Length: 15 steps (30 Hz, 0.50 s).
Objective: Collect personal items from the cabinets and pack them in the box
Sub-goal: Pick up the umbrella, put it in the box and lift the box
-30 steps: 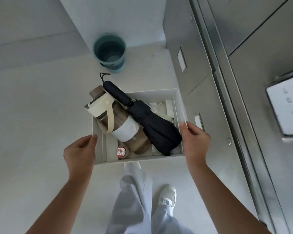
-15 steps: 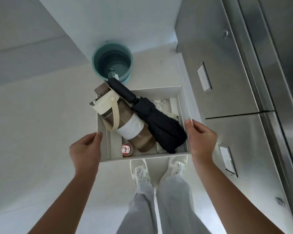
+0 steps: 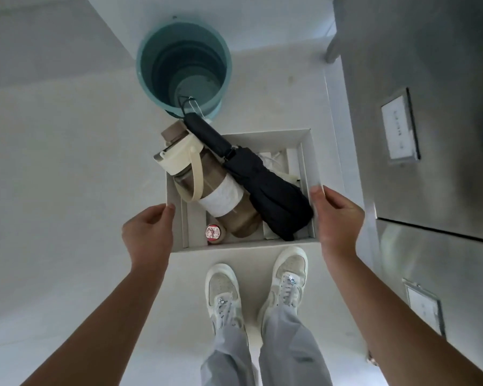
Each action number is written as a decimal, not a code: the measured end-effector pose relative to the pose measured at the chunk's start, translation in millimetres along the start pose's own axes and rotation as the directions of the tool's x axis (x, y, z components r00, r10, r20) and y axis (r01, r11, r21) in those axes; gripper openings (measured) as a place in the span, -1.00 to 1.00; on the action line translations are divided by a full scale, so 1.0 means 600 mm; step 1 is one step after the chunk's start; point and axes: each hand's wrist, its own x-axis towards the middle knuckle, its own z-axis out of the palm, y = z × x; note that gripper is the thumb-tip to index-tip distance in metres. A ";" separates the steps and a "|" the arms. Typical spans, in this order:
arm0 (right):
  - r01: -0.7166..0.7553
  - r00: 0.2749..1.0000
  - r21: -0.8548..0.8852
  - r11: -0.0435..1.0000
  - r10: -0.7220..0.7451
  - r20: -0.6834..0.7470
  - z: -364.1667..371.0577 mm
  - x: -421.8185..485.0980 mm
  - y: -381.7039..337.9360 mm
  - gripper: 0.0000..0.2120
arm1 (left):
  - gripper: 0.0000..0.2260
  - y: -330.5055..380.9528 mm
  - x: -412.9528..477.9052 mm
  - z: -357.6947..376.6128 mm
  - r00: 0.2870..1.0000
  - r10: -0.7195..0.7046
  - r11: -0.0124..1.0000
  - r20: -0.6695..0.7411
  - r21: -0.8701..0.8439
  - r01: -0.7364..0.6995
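Observation:
A white open box [image 3: 306, 151] is carried over the floor in front of my feet. My left hand [image 3: 148, 235] grips its left wall and my right hand [image 3: 336, 218] grips its right wall. Inside lie a brown water bottle [image 3: 221, 196] with a cream lid and strap, its top sticking out over the far left corner, and a folded black umbrella [image 3: 265, 190] beside it on the right. A small jar with a red and white lid [image 3: 213, 233] sits at the near edge. White items lie under the umbrella.
A teal bucket [image 3: 183, 62] stands on the floor just beyond the box. Grey metal cabinets [image 3: 418, 79] with white label holders [image 3: 399, 126] run along the right side. My white shoes [image 3: 287, 277] stand below the box.
The view has tilted further down and moved forward: the bucket is nearer and both shoes show side by side. Both hands keep the same grip on the box.

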 end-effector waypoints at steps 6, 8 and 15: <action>0.000 1.000 -0.027 1.000 0.000 0.022 0.054 0.064 0.105 -0.87 | -0.87 -0.100 0.044 0.070 0.996 -0.082 0.997 -0.025 0.004 0.082; -0.001 1.000 -0.041 0.999 0.002 0.030 0.068 0.075 0.129 -0.91 | -0.89 -0.121 0.054 0.086 0.996 -0.090 0.996 -0.027 0.014 0.090; -0.030 0.999 -0.106 0.994 0.032 0.021 0.080 0.098 0.186 -0.95 | -0.90 -0.143 0.081 0.096 0.997 -0.047 0.996 0.069 0.074 0.042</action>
